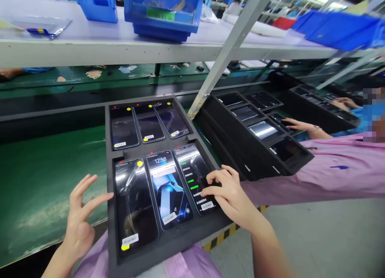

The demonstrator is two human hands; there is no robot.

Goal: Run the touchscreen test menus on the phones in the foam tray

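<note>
A black foam tray (150,250) lies before me with two rows of smartphones in its slots. In the near row, the left phone (135,205) has a dark screen with yellow stickers, and the middle phone (170,189) shows a lock screen reading 12:58. On the right phone (189,173) is a list of white and green text lines. My right hand (230,195) is over that phone, its index fingertip at a lower line and its fingers apart. Beside the tray's left edge is my left hand (82,218), fingers spread, index tip at the rim, holding nothing.
Dark phones (124,127) fill the tray's far row. To the right stands another black tray of phones (263,129), with a co-worker's hand (297,124) over it. A slanted metal post (222,57) rises behind my tray. Blue bins (164,13) sit on the shelf above.
</note>
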